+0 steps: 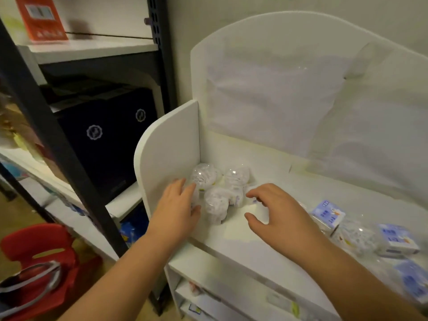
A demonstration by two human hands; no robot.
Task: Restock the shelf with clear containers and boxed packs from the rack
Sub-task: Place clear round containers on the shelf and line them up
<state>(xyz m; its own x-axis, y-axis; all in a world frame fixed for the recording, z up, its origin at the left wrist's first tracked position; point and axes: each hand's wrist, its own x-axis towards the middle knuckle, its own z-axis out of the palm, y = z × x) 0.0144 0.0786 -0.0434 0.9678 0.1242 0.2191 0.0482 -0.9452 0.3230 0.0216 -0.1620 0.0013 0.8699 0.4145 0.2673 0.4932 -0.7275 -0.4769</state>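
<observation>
While the dark metal rack [69, 144] on the left has navy boxes and an orange carton on its boards, the white shelf unit [266, 228] in front is only partly filled, so I'd say the restocking is somewhere in its early-to-middle stretch. Most of the shelf's top board lies bare towards the back and in the middle. At the right end a loose jumble has gathered: several blue-and-white boxed packs [327, 216] lying at odd angles, with at least one clear container among them, none of it lined up. Tucked into the left corner against the side panel stands a tidier cluster of clear containers [216, 205], about four, touching each other and holding something white inside.

Both hands are at that cluster. The left hand [176, 209] has its fingers spread and fairly straight, pressed against the nearest container from the left, touching rather than wrapping it. The right hand [273, 209] hovers just beside the group, fingers loosely curled and apart, with nothing in its grasp.

What seems left, to my eye: squaring up this corner group, sorting the heap on the right, and fetching more stock.
</observation>
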